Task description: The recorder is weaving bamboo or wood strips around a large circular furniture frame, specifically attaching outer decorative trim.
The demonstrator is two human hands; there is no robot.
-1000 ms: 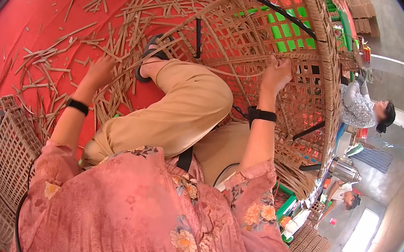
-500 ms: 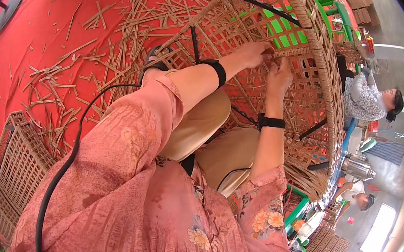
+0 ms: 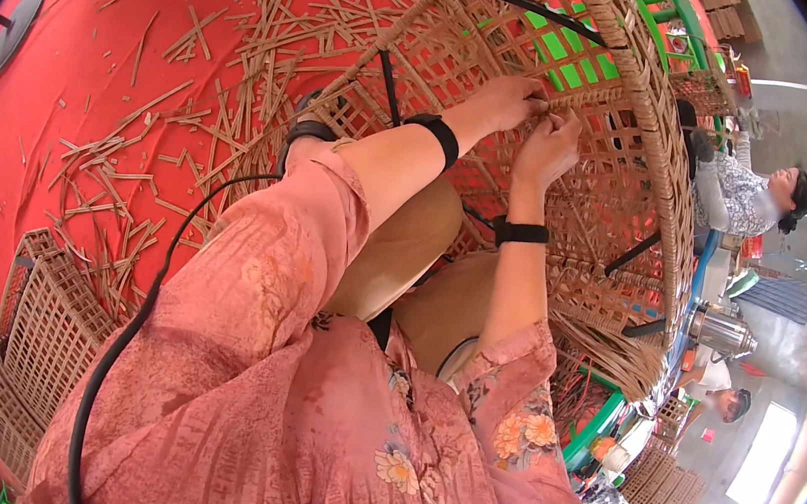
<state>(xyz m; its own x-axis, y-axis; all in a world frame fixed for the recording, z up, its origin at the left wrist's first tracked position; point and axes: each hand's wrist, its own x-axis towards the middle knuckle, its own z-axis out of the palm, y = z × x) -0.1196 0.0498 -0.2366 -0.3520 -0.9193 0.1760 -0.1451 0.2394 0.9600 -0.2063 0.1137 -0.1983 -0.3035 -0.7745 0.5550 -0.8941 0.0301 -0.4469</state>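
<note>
— Hands first: where are they seen?

— Both are raised against the inner wall of a large woven rattan frame, close together, near its upper band. The left hand is laid on the weave with its fingers curled down onto a strip of cane; the right hand is set just beside it, its fingertips pinched together on the same strip.

— Is the strip seen clearly?

— Only partly; it is thin, and most of it is hidden by the knuckles. Whether it is fully clamped by the left hand cannot be told.

— What is worn on the arms?

— A black band is worn on each wrist, and pink flowered sleeves are pushed up the forearms.

— And around the frame?

— Cut cane pieces are scattered over the red floor to the left. Flat woven panels are stacked at the lower left. A green stool is seen through the open weave. Other people are seated well apart on the right.
</note>
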